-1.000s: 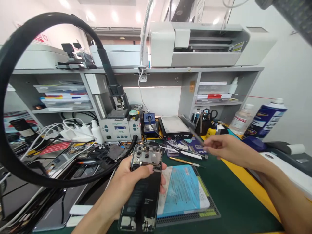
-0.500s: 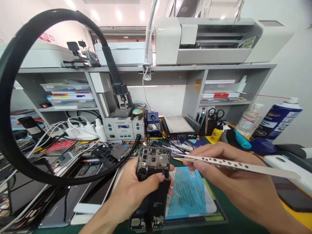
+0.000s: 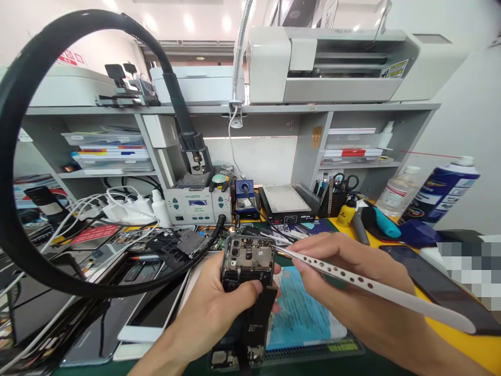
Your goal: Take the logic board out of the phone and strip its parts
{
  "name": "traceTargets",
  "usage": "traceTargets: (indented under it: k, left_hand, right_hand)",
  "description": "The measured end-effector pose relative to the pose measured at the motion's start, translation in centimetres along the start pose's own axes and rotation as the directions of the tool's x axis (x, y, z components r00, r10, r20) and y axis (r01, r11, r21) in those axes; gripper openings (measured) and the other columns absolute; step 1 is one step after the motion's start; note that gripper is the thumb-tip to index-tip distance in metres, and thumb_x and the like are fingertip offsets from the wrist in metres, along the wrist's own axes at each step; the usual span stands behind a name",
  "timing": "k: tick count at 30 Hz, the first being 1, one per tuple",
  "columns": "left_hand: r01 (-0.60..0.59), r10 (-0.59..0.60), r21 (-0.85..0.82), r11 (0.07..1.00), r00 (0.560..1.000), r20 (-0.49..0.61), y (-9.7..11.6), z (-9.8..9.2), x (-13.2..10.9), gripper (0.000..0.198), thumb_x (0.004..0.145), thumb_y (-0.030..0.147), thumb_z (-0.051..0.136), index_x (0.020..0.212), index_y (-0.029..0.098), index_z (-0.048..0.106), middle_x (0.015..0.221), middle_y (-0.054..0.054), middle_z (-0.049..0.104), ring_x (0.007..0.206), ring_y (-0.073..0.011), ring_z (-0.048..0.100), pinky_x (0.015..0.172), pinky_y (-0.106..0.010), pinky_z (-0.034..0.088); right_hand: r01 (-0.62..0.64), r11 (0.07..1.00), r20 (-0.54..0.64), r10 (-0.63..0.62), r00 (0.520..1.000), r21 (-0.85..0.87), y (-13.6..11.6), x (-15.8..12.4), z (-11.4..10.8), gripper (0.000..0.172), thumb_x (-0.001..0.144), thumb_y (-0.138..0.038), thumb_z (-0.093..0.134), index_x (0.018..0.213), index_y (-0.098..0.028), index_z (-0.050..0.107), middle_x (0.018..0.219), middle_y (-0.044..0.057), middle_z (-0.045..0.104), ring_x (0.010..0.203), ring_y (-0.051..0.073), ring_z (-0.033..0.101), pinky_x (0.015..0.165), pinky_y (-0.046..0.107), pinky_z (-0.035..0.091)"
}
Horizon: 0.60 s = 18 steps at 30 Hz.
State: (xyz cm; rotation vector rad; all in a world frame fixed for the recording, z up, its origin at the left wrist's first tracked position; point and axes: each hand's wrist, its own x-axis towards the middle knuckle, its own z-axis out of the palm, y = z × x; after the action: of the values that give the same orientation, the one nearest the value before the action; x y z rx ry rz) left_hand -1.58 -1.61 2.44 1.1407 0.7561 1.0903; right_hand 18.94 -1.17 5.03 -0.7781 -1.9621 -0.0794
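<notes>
An opened phone (image 3: pixel 256 257) lies in the left hand (image 3: pixel 221 300), at the left edge of a blue packet (image 3: pixel 301 313), its bared board at the far end and its dark lower half towards the wearer; it is probably light and stiff, with a smooth, slightly slippery frame, while the exposed parts look fragile; the side edges seem the safest hold, clear of the board and cameras. The left hand is clamped on it, palm under the left side, thumb laid across the middle, fingertips curling round the right edge; the right hand (image 3: pixel 344 274) is closed on perforated metal tweezers (image 3: pixel 364 284), pinched between thumb and fingers, the shaft slanting back over the hand to the lower right; their tips point at the phone's upper right edge, though whether they touch it, or stand apart or together, I cannot tell. Beyond the phone are a grey control unit (image 3: pixel 190 209) and a flat-topped plate (image 3: pixel 287 200); farthest back, a white machine (image 3: pixel 270 65) stands on a grey shelf (image 3: pixel 274 110).
</notes>
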Motion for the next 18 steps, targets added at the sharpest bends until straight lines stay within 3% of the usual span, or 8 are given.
traceTargets:
  k: [12, 18]
  left_hand:
    - [-0.055, 0.055, -0.012, 0.998, 0.999, 0.002, 0.12, 0.52, 0.08, 0.025, 0.072, 0.021, 0.079, 0.094, 0.013, 0.070, 0.093, -0.008, 0.078, 0.066, -0.0199, 0.072, 0.060, -0.028, 0.059]
    - [0.007, -0.007, -0.007, 1.000, 1.000, -0.009, 0.02, 0.19, -0.08, 0.023, 0.076, 0.023, 0.075, 0.096, 0.014, 0.069, 0.083, -0.007, 0.075, 0.070, -0.0215, 0.072, 0.063, -0.030, 0.059]
  right_hand:
    - [0.067, 0.995, 0.045, -0.064, 0.997, -0.075, 0.24, -0.31, 0.33, 0.019, 0.089, -0.011, 0.068, 0.091, -0.029, 0.063, 0.091, -0.004, 0.078, 0.079, 0.012, 0.076, 0.067, 0.019, 0.062]
    - [0.031, 0.999, -0.015, -0.031, 0.999, -0.021, 0.14, -0.22, 0.66, 0.019, 0.089, -0.009, 0.069, 0.089, -0.028, 0.065, 0.091, -0.004, 0.079, 0.081, 0.012, 0.077, 0.073, 0.017, 0.063]
